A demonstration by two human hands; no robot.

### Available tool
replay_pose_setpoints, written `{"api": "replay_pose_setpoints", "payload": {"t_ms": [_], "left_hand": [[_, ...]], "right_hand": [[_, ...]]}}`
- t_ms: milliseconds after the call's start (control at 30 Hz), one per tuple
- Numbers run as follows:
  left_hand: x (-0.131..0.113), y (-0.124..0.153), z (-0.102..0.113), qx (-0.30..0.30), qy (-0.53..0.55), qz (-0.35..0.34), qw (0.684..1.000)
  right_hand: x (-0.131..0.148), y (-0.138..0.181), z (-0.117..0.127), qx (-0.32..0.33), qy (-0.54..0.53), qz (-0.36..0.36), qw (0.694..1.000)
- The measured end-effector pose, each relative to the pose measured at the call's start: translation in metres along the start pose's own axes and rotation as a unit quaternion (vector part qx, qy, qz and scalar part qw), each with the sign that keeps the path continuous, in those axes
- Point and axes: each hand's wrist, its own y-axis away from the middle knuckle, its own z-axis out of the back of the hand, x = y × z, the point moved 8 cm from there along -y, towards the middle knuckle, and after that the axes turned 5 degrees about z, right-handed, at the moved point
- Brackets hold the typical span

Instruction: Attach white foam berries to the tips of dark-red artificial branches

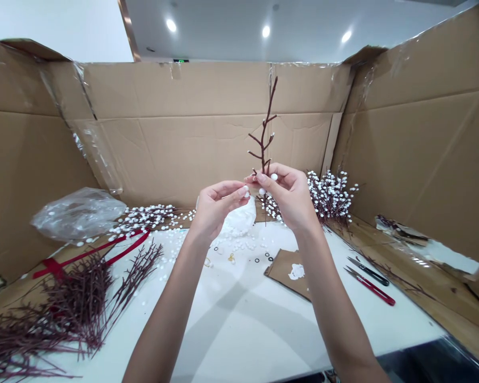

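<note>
My right hand (289,194) pinches a brown artificial twig (262,143) near its lower part and holds it upright. Short side shoots branch off the twig, some with pale tips, and white berries (274,176) sit low on it beside my fingers. Close to its left, my left hand (219,207) is closed with thumb and forefinger on a small white berry (246,191). A small gap separates that berry from the twig. Behind my hands lies a white plastic bag (239,218), partly hidden, with loose white berries around it.
Bundles of bare twigs (80,298) lie at left near a red ribbon (127,246) and a clear plastic bag (80,213). Berry-covered branches (331,197) stand back right. A cardboard piece (283,271) bears a white blob. Two thread snips (371,286) lie right. Cardboard walls (207,133) enclose the table.
</note>
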Motion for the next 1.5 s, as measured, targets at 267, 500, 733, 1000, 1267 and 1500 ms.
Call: {"api": "replay_pose_setpoints", "payload": {"t_ms": [267, 500, 733, 1000, 1267, 1500], "left_hand": [[-0.004, 0.001, 0.005, -0.004, 0.041, 0.006, 0.999], [-0.011, 0.003, 0.005, -0.03, 0.089, -0.047, 0.994], [-0.005, 0.001, 0.008, -0.071, 0.114, -0.067, 0.989], [-0.002, 0.002, 0.004, -0.075, 0.184, -0.068, 0.978], [-0.001, 0.002, 0.004, -0.075, 0.198, -0.065, 0.975], [-0.002, 0.005, 0.005, -0.101, 0.187, -0.083, 0.974]], "right_hand": [[0.0, 0.0, -0.002, -0.007, 0.016, 0.012, 1.0], [-0.001, 0.001, -0.01, 0.0, 0.018, 0.025, 1.0], [-0.003, 0.002, -0.012, -0.003, 0.066, 0.048, 0.997], [0.004, 0.007, -0.013, -0.038, 0.191, 0.098, 0.976], [0.008, 0.01, -0.015, -0.04, 0.227, 0.115, 0.966], [0.012, 0.013, -0.018, -0.055, 0.263, 0.135, 0.954]]}}
